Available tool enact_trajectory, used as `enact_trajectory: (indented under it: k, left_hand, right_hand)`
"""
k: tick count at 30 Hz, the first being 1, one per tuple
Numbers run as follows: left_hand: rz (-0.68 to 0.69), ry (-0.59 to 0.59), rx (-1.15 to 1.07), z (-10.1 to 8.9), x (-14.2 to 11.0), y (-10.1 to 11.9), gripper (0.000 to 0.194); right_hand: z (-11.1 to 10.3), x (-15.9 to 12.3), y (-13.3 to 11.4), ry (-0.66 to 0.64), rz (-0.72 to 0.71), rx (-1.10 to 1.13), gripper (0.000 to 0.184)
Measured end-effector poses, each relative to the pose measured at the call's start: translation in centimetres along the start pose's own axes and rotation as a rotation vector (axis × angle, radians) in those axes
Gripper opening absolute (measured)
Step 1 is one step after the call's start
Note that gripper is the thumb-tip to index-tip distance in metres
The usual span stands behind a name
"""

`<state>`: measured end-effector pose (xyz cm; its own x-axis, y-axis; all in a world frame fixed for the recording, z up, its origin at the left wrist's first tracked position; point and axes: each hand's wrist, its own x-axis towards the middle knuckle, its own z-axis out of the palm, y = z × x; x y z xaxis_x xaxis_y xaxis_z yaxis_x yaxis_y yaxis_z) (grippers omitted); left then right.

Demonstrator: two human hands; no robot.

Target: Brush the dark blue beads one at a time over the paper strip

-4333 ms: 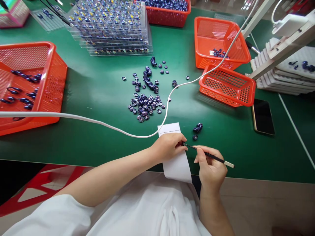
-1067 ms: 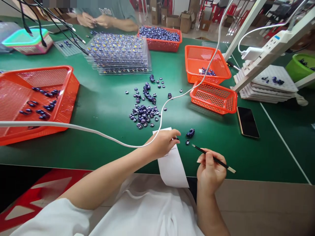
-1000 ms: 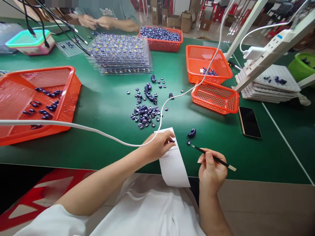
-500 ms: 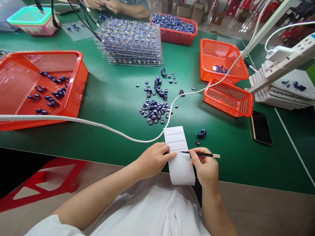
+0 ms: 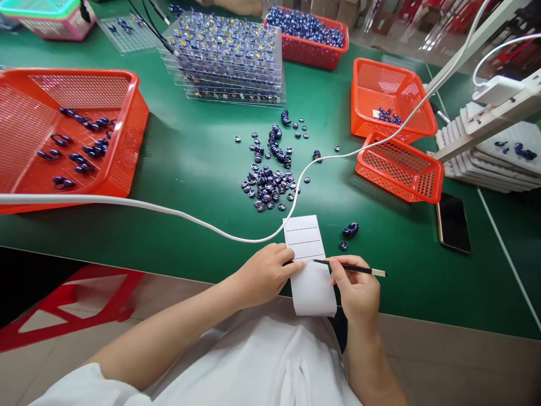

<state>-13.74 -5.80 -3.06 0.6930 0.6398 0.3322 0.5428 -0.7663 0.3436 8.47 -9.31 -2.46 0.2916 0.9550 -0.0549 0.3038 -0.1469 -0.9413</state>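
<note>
A white paper strip (image 5: pixel 311 290) with several thin dark lines across it lies over the table's front edge. From its left side, my left hand (image 5: pixel 268 273) rests on it, one digit stretched onto the paper near the lowest line and the other fingers curled in. Whatever those curled fingers hold is hidden. My right hand (image 5: pixel 357 287) grips slim black tweezers (image 5: pixel 353 267) with a pale end, their tips touching the paper close to my left fingertip. Behind my right hand sit a row of dark shiny beads (image 5: pixel 350 229) and a single bead (image 5: pixel 343 245).
A pile of dark beads (image 5: pixel 270 186) lies mid-table. A white cable (image 5: pixel 215 230) crosses in front. Around stand an orange basket (image 5: pixel 139 129) with beaded loops, stacked clear trays (image 5: pixel 236 93), a small orange basket (image 5: pixel 401 183) and a phone (image 5: pixel 453 223).
The single bead and the tweezers were apart from the paper at 1.0 s; my right hand has since brought the tweezer tips onto it. My left hand has lowered toward me along the strip.
</note>
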Motion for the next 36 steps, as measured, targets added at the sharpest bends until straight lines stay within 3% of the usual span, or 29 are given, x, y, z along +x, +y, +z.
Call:
enact_trajectory:
  k: [16, 25, 29, 32, 36]
  left_hand:
    - [-0.01, 0.002, -0.008, 0.06, -0.09, 0.0, 0.033]
    - [-0.036, -0.024, -0.001, 0.12, -0.24, -0.05, 0.032]
    - [-0.076, 0.066, -0.077, 0.32, -0.48, -0.11, 0.031]
    - [-0.193, 0.172, -0.18, -0.18, -0.48, 0.02, 0.021]
    - [-0.276, 0.196, -0.283, -0.15, -0.33, -0.37, 0.021]
  right_hand:
    - [0.19, 0.18, -0.21, -0.026, 0.012, -0.04, 0.025]
    - [0.12, 0.1, 0.12, 0.003, 0.024, 0.163, 0.024]
    - [0.37, 0.16, 0.22, 0.05, 0.03, 0.218, 0.024]
    - [0.49, -0.18, -0.08, 0.074, 0.049, 0.274, 0.026]
    - [0.49, -0.24, 0.22, 0.121, 0.073, 0.4, 0.033]
